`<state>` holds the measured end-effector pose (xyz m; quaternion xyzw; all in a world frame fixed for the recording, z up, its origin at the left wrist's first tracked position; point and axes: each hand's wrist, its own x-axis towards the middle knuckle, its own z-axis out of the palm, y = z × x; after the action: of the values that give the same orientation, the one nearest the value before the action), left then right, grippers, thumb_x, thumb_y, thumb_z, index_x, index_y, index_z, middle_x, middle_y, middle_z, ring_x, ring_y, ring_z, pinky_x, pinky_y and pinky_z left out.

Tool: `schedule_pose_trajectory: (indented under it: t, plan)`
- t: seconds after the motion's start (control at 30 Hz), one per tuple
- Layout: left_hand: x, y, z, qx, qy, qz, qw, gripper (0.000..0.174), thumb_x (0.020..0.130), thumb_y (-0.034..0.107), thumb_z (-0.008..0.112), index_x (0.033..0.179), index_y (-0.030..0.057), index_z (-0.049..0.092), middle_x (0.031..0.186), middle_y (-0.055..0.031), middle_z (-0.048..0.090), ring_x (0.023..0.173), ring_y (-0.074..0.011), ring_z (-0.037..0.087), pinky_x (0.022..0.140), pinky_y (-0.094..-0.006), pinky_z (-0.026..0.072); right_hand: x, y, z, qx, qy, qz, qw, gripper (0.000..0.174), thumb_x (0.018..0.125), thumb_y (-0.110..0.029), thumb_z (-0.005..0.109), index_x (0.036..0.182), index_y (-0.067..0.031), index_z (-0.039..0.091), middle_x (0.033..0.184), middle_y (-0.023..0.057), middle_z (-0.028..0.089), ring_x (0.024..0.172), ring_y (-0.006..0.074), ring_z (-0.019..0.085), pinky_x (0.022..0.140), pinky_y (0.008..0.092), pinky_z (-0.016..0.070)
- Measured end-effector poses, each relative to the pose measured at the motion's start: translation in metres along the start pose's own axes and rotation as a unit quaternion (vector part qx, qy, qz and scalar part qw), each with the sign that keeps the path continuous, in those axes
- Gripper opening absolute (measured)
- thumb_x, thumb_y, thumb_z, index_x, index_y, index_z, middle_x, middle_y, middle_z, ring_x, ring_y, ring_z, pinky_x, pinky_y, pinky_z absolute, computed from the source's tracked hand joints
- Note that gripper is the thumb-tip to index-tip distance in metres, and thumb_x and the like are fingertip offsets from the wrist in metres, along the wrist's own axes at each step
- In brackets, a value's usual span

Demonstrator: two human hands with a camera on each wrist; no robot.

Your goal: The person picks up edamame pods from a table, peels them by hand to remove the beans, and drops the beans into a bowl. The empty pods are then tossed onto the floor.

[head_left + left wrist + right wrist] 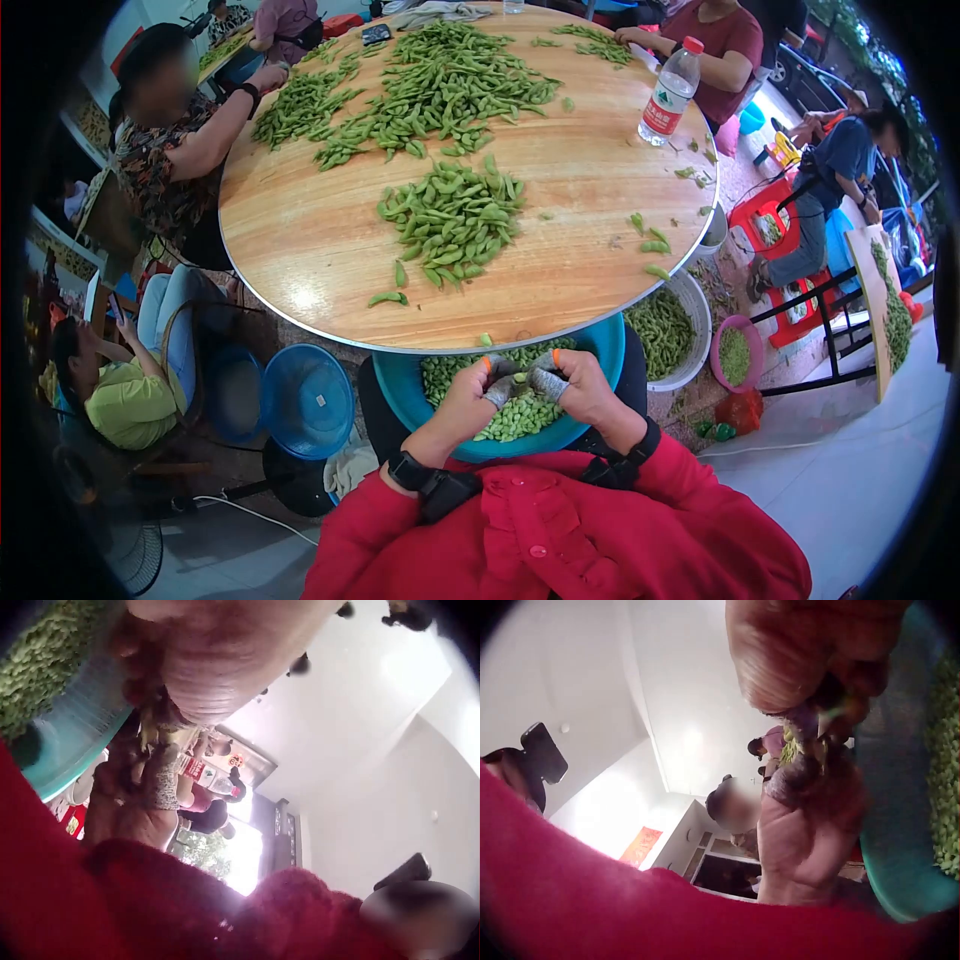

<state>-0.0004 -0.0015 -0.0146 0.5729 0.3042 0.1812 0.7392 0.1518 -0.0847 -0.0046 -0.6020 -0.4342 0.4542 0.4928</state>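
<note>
Both hands meet over a teal basin [400,402] of green beans in front of the red-clothed torso. My left hand [462,402] and my right hand [592,397] pinch a small green bean pod [519,378] between their thumbs and fingers. Grey wrapping covers the thumbs, and orange bands show on some fingers. In the left wrist view, the wrapped right thumb [163,780] lies close below the left hand [225,656]. Curled fingers hide much of the pod. Shelled beans [520,418] lie below the hands; whole-looking green pieces fill the basin's far side.
The round wooden table [320,240] rises just beyond the basin, bearing a near pile of pods [455,220], a larger far pile [440,85] and a water bottle [669,95]. A white tub of pods [702,310] stands right, blue basins [308,400] left. Other people sit around.
</note>
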Motion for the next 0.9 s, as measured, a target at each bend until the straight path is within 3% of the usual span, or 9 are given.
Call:
schedule_pose_trajectory:
  t: [0.17,0.23,0.3,0.4,0.5,0.53,0.63,0.77,0.9]
  plan:
    - [-0.001,0.006,-0.012,0.136,-0.062,-0.014,0.989,0.017,0.077,-0.001,0.05,0.094,-0.0008,0.054,0.078,-0.0018,0.055,0.069,-0.0061,0.048,0.063,-0.0214,0.0413,-0.004,-0.008,0.004,-0.084,0.003,-0.066,0.994,0.005,0.073,-0.004,0.057,0.073,0.0003,0.056,0.053,0.008,0.047,0.052,0.0099,0.042,0.049,0.0276,0.0377]
    - [0.002,-0.004,-0.017,0.121,-0.062,-0.013,0.991,0.018,0.076,-0.001,0.049,0.094,-0.0004,0.054,0.077,-0.0027,0.055,0.069,-0.0074,0.048,0.063,-0.0223,0.0414,-0.003,-0.014,0.003,-0.141,-0.011,-0.083,0.986,0.004,0.071,-0.004,0.057,0.071,-0.0002,0.055,0.054,0.0117,0.045,0.051,0.0131,0.043,0.049,0.0283,0.038]
    - [0.002,-0.006,-0.011,0.14,-0.052,0.045,0.988,0.022,0.074,-0.003,0.046,0.093,0.0004,0.054,0.076,-0.0031,0.055,0.07,-0.0099,0.048,0.063,-0.024,0.0415,-0.002,-0.007,0.002,-0.157,-0.016,-0.107,0.982,0.006,0.071,-0.005,0.057,0.07,-0.0006,0.054,0.056,0.0151,0.046,0.049,0.0175,0.043,0.049,0.0292,0.0383]
    - [0.003,-0.012,-0.004,0.079,-0.026,0.031,0.996,0.027,0.072,-0.007,0.038,0.094,0.0002,0.053,0.075,-0.0023,0.054,0.071,-0.0095,0.048,0.064,-0.0241,0.0412,0.001,0.0,0.0,-0.117,-0.032,-0.103,0.987,0.008,0.075,-0.008,0.057,0.072,-0.0008,0.055,0.056,0.0097,0.048,0.053,0.0109,0.044,0.049,0.0274,0.0382]
    - [-0.004,0.003,0.004,-0.019,0.045,-0.026,0.998,0.027,0.073,-0.007,0.037,0.094,0.0003,0.053,0.077,-0.0019,0.054,0.071,-0.0077,0.047,0.063,-0.0224,0.0407,0.002,0.005,-0.003,0.016,-0.028,-0.02,0.999,0.01,0.077,-0.01,0.057,0.074,-0.0002,0.056,0.058,0.0027,0.05,0.057,0.0067,0.043,0.051,0.0254,0.0384]
    - [-0.006,0.002,0.0,0.017,0.052,0.005,0.999,0.025,0.075,-0.006,0.039,0.094,0.0012,0.053,0.078,-0.0008,0.053,0.069,-0.0063,0.047,0.061,-0.0208,0.0398,0.002,0.008,-0.006,-0.021,-0.01,-0.015,1.0,0.013,0.079,-0.012,0.057,0.074,0.0001,0.057,0.059,-0.0019,0.05,0.057,0.005,0.042,0.05,0.024,0.0383]
    - [-0.012,0.005,-0.005,0.086,0.076,0.091,0.989,0.018,0.08,-0.003,0.047,0.097,0.0025,0.053,0.08,0.001,0.054,0.067,-0.0045,0.049,0.061,-0.0183,0.0409,0.003,0.01,-0.007,-0.047,0.029,0.0,0.998,0.017,0.079,-0.013,0.059,0.072,0.0015,0.055,0.053,0.0013,0.045,0.053,0.0061,0.038,0.046,0.025,0.0346]
    - [-0.013,0.011,0.004,0.089,0.056,0.071,0.992,0.022,0.078,-0.005,0.053,0.099,0.0006,0.053,0.085,-0.0013,0.057,0.078,-0.0076,0.054,0.071,-0.0202,0.0442,-0.001,-0.016,0.004,-0.101,0.009,-0.01,0.995,0.017,0.078,-0.011,0.057,0.068,0.0021,0.052,0.05,0.0048,0.04,0.051,0.0082,0.034,0.044,0.0286,0.0313]
    - [-0.007,0.001,-0.001,0.016,0.019,0.05,0.998,0.021,0.077,-0.003,0.055,0.098,0.0008,0.053,0.087,-0.0018,0.056,0.078,-0.0076,0.054,0.071,-0.0209,0.0443,-0.002,-0.012,0.004,-0.122,0.001,-0.024,0.992,0.012,0.076,-0.008,0.057,0.07,0.0018,0.054,0.053,0.0071,0.041,0.051,0.0097,0.035,0.046,0.0286,0.0328]
